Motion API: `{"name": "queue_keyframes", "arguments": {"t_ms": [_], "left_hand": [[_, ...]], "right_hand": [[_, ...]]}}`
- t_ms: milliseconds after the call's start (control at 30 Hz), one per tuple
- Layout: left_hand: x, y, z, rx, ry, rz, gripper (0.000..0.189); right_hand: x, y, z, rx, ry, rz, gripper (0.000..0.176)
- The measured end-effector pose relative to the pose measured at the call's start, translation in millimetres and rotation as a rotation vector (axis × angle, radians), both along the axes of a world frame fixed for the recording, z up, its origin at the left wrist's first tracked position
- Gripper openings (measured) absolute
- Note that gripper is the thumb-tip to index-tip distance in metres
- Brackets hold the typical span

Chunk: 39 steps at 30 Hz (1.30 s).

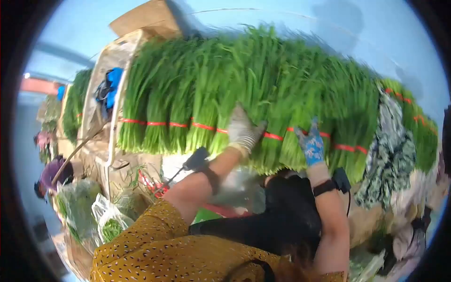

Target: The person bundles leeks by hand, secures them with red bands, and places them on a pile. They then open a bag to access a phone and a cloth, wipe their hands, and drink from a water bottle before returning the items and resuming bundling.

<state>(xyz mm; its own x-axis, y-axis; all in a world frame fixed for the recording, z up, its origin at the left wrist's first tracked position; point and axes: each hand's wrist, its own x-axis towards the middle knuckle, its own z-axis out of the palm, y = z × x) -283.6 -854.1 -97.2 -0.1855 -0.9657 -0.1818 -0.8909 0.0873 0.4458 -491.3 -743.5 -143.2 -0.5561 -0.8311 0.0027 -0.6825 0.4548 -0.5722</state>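
Note:
A long row of chive bunches [202, 94] stands side by side in front of me, leaves away and pale stems toward me, with red bands [204, 126] round the stems. My left hand [244, 128], in a pale grey glove with a striped cuff, lies on the bunches near the middle of the row, fingers stretched out and thumb apart. To its right, my right hand [311, 144], in a blue patterned glove, touches another bunch beside its red band, with thumb and fingers spread. Neither hand is closed round a bunch.
A white frame [117, 101] with a blue item [112, 87] stands left of the row. A patterned cloth [390, 150] hangs at the right. Plastic bags of greens [110, 221] lie lower left, near a person in purple [55, 173]. A cardboard box [145, 19] is behind.

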Motion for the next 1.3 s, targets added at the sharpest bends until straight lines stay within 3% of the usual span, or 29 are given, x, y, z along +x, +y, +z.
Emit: {"name": "queue_keyframes", "arguments": {"t_ms": [67,133,233,333,400,500,533,633,733,833,867,967,1000,1100,1167,1233,1300], "left_hand": [[4.2,-4.1,-14.9,-0.011,0.087,0.038,0.115],[0.7,-8.8,-6.9,0.094,0.093,0.08,0.114],[5.1,-13.7,-1.5,0.237,0.109,0.074,0.117],[11.6,-19.8,0.5,0.29,0.147,0.056,0.12],[10.8,-25.7,-28.0,0.291,0.133,0.039,0.121],[19.2,-28.5,-17.2,0.297,0.323,0.013,0.117],[12.5,-24.3,-15.5,0.289,0.267,0.033,0.116],[-9.2,-23.7,-3.6,0.272,0.138,0.073,0.115],[-11.9,-23.1,-0.9,0.284,0.151,0.051,0.114],[-21.8,-20.0,-19.3,0.216,0.284,0.087,0.114],[-23.6,-16.0,-17.0,0.246,0.32,0.111,0.109],[-13.4,-14.0,-60.3,0.296,0.761,0.181,0.106],[-7.3,-18.7,-58.5,0.327,0.732,0.2,0.103],[-3.4,-19.7,-27.8,0.422,0.809,0.198,0.097],[9.5,-16.7,-8.0,0.503,0.886,0.207,0.094],[16.9,-28.5,-34.0,-0.152,0.282,0.025,0.089],[2.9,-16.7,-2.3,-0.365,0.171,-0.153,0.085]], "right_hand": [[15.2,-14.7,-12.7,0.04,-0.03,-0.033,0.101],[22.3,-14.6,9.5,0.126,-0.048,-0.052,0.115],[19.8,-26.5,44.2,0.378,-0.304,-0.099,0.124],[17.4,-26.4,36.3,0.37,-0.314,-0.083,0.126],[10.3,-21.5,47.8,0.372,-0.346,-0.078,0.126],[-8.3,8.0,36.0,0.145,-0.453,-0.069,0.127],[-3.4,23.3,21.3,-0.028,-0.253,0.015,0.128],[35.3,17.8,42.5,0.51,0.18,0.076,0.126],[28.0,19.7,29.2,0.299,0.239,0.088,0.123],[21.4,6.7,62.8,0.553,0.002,-0.008,0.122],[23.4,17.0,39.3,0.354,0.158,-0.001,0.12],[18.8,14.1,36.3,0.285,0.135,0.031,0.122],[20.1,12.5,52.9,0.341,0.084,0.022,0.108],[8.1,41.2,42.1,0.129,0.12,0.152,0.083],[4.5,71.3,95.9,-0.001,0.139,0.125,0.065],[4.8,108.3,134.7,-0.137,-0.001,0.097,0.053],[8.6,169.7,161.5,-0.197,-0.164,0.007,0.047]]}}
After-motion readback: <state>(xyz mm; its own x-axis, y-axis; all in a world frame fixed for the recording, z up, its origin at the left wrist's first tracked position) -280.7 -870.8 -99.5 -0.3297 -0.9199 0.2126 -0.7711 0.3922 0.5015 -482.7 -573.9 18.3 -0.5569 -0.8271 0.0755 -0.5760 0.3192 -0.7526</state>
